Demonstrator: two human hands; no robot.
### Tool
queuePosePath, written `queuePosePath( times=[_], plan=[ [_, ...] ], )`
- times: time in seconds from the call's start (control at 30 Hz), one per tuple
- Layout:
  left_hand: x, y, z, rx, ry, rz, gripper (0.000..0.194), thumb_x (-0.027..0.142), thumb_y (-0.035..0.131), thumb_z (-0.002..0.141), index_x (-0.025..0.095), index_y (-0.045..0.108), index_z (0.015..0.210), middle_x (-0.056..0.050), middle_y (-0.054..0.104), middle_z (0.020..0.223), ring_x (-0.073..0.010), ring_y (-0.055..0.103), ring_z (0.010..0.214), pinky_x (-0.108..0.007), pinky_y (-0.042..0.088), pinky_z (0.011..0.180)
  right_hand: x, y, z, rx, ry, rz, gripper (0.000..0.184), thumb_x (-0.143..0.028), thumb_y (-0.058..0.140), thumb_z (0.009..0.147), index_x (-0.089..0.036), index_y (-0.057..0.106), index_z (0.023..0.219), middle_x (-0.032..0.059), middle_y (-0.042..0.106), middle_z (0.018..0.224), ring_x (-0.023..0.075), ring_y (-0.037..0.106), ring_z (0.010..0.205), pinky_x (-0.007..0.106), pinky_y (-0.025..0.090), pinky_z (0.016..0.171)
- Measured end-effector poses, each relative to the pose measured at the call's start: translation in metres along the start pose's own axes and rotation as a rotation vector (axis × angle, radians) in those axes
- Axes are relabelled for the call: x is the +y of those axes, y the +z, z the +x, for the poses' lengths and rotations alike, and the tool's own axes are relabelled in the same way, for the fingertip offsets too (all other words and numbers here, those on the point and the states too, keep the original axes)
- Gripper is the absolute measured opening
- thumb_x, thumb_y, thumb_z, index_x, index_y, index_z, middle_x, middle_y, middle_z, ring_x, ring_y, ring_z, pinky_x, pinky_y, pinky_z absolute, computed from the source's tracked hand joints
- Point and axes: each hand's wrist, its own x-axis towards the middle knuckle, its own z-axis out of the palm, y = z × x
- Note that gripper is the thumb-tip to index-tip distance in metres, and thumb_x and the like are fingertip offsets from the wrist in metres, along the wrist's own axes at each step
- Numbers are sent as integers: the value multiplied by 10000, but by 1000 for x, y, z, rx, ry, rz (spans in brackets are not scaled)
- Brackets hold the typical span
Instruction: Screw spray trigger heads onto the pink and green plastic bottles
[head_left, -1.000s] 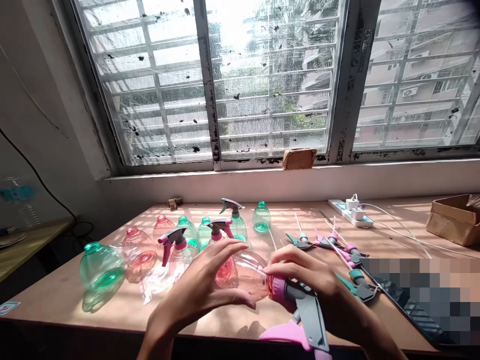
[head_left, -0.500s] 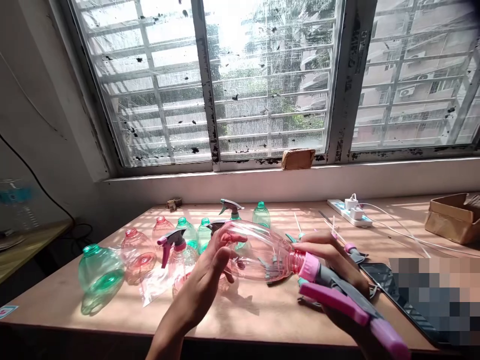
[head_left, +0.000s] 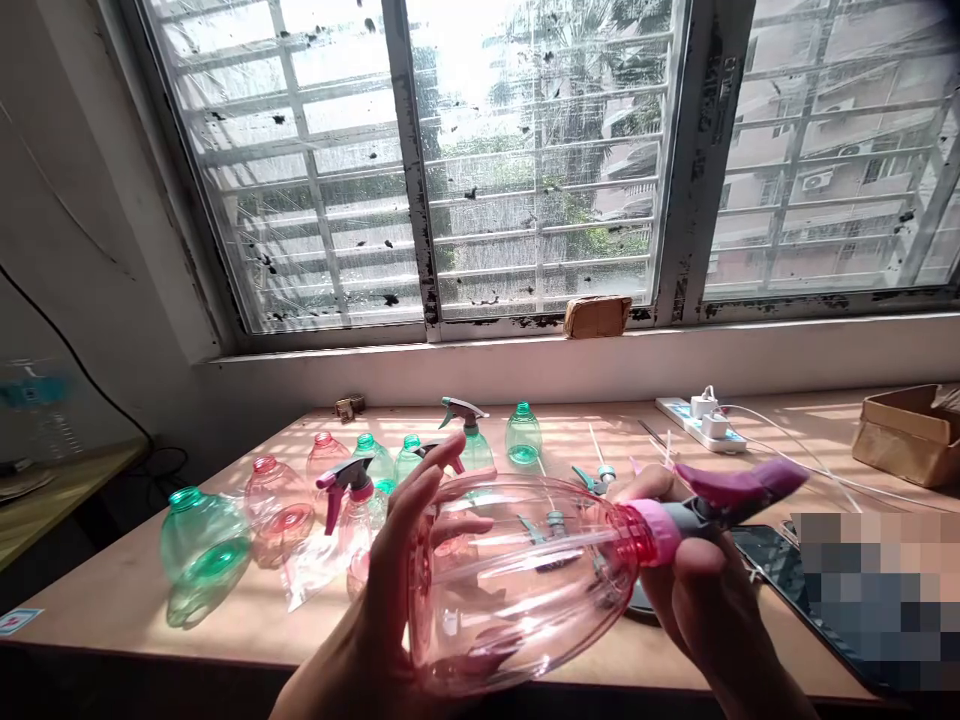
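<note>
I hold a clear pink spray bottle (head_left: 517, 590) on its side above the table's front edge. My left hand (head_left: 394, 600) cups its base, fingers spread along the side. My right hand (head_left: 694, 590) is closed round the neck at the pink collar, under the grey and pink trigger head (head_left: 731, 492), which points right. A thin white tube runs inside the bottle. Behind it stand pink and green bottles, among them a green bottle (head_left: 202, 545) at the left and a pink bottle with a trigger (head_left: 352, 510).
Loose trigger heads with tubes (head_left: 600, 478) lie right of the middle on the wooden table (head_left: 112, 600). A power strip (head_left: 701, 415) with white cables sits at the back right, a cardboard box (head_left: 911, 435) at the far right, a dark phone (head_left: 772, 560) near my right hand.
The bottle has been lifted off the table and brought closer to me. It has been rolled, so the trigger, which pointed down and right, now points up and right. My left hand moved to its base.
</note>
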Motion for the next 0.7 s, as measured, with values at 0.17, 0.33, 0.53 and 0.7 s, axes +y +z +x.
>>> queuePosePath(
  times=[0.17, 0.33, 0.53, 0.7],
  plan=[
    [-17, -2, 5, -16, 83, 114, 894, 71, 777, 912, 438, 339, 1599, -84, 156, 1791, -401, 381, 1571, -611, 501, 1194, -5, 6, -3, 23, 187, 96, 476, -719, 708, 892, -263, 681, 1027, -7, 631, 729, 191, 596, 656, 309, 509, 639],
    [-12, 6, 6, 26, 103, 128, 881, 142, 695, 1000, 504, 209, 1639, -70, 98, 1805, -365, 430, 1550, -578, 538, 1162, -9, 1, -2, -47, 177, 90, 442, -653, 811, 837, -288, 678, 1049, -10, 593, 840, 138, 494, 588, 242, 395, 448],
    [-3, -1, 6, -54, 7, 45, 973, 593, 866, 793, 523, 337, 1607, -32, 255, 1773, -433, 413, 1547, -606, 416, 1240, -14, -7, 3, -41, 83, 61, 341, -546, 830, 853, -233, 695, 882, -1, 611, 770, 158, 555, 625, 245, 446, 514],
    [-11, -13, 7, -24, -130, 44, 872, 738, 706, 859, 519, 339, 1619, -10, 366, 1736, -460, 405, 1546, -625, 392, 1243, -17, -11, 5, -41, -200, -127, 315, -517, 850, 840, -257, 688, 916, 7, 697, 744, 205, 647, 632, 290, 510, 566]
  ],
)
